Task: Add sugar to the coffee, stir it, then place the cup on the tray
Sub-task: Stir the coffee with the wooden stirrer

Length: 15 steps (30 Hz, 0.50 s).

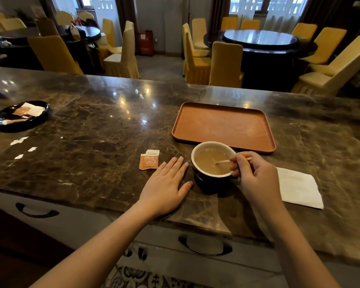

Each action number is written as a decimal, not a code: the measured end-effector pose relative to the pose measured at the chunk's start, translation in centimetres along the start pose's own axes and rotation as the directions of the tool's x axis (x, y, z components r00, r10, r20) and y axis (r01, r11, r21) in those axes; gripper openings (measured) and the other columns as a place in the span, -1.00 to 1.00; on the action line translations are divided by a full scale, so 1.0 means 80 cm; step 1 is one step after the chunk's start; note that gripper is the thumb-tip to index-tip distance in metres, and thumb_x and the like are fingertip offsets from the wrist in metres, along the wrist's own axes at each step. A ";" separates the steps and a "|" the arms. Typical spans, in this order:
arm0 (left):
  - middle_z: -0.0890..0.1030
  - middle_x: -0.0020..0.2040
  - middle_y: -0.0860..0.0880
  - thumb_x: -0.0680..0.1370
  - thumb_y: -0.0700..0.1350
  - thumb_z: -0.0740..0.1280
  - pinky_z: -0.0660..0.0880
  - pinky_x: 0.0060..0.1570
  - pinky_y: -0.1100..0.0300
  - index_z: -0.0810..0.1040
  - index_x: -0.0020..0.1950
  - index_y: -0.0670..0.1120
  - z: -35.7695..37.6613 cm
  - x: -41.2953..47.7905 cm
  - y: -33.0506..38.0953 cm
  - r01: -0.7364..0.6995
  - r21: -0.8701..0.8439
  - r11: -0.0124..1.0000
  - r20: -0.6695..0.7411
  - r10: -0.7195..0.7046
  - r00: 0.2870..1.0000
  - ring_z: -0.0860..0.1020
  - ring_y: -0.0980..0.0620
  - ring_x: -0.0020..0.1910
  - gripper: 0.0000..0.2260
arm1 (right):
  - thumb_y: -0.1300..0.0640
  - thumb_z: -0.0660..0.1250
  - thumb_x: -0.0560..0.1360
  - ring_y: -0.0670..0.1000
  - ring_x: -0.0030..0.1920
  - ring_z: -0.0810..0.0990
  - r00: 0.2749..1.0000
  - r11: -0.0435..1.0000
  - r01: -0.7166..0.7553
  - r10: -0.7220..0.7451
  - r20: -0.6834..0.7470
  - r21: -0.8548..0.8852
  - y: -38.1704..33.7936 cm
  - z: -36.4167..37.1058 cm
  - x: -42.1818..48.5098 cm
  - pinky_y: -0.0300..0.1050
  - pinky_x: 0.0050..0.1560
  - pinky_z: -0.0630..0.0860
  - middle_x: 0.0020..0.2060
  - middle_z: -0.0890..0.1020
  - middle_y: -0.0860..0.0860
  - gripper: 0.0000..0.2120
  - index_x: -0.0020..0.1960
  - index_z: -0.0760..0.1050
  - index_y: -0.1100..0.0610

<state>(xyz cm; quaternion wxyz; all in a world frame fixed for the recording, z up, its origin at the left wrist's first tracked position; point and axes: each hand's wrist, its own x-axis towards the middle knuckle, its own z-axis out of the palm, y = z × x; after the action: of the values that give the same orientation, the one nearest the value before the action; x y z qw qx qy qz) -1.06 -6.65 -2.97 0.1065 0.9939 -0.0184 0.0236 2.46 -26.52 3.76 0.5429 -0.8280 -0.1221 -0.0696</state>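
A dark cup [208, 181] with a white inside holds milky coffee and stands on the marble counter, just in front of the brown tray [222, 125]. My right hand [256, 175] pinches a thin wooden stir stick [222, 162] whose tip is in the coffee. My left hand [166, 183] lies flat on the counter just left of the cup, fingers spread, holding nothing. A torn orange sugar packet [149, 160] lies left of my left hand. The tray has nothing on it.
A white napkin [297, 187] lies right of the cup. A black dish [21, 116] with sugar packets sits at the far left, with small paper scraps [21, 148] in front of it. Yellow-covered chairs and round tables stand beyond the counter.
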 end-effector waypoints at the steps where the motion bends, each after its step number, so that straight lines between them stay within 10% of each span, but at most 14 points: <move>1: -0.10 0.53 0.05 0.57 0.19 -0.08 -0.27 0.40 0.19 -0.10 0.47 0.04 0.000 0.000 0.000 0.000 0.000 1.000 0.001 0.000 1.000 -0.24 0.23 0.39 -0.48 | 0.15 0.18 0.53 -0.03 -0.23 0.59 1.000 1.000 -0.005 0.005 0.014 0.016 0.000 0.002 -0.003 -0.14 -0.17 0.57 -0.27 0.63 0.02 -0.84 -0.08 0.55 0.08; 8: -0.10 0.53 0.05 0.57 0.19 -0.09 -0.26 0.41 0.18 -0.11 0.47 0.05 0.000 0.000 0.000 0.001 -0.002 1.000 0.002 -0.001 1.000 -0.19 0.18 0.46 -0.48 | 0.14 0.19 0.53 -0.13 -0.31 0.57 0.992 1.000 -0.016 0.015 0.123 0.008 -0.010 -0.020 -0.008 -0.38 -0.35 0.50 -0.34 0.61 0.00 -0.81 -0.17 0.55 0.06; 15: -0.10 0.53 0.05 0.57 0.19 -0.09 -0.25 0.43 0.16 -0.11 0.47 0.05 0.000 0.000 0.001 0.007 -0.010 1.000 0.007 -0.006 1.000 -0.19 0.16 0.48 -0.48 | 0.18 0.16 0.55 -0.04 -0.28 0.56 0.993 0.987 0.108 -0.100 0.068 -0.118 -0.023 -0.041 0.002 -0.23 -0.31 0.46 -0.32 0.59 0.00 -0.81 -0.12 0.54 0.11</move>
<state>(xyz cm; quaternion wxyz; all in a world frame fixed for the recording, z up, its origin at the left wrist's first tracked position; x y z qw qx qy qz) -1.07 -6.70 -2.93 0.1117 0.9934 -0.0157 0.0196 2.19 -28.78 6.74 0.4832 -0.8537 -0.1775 -0.0793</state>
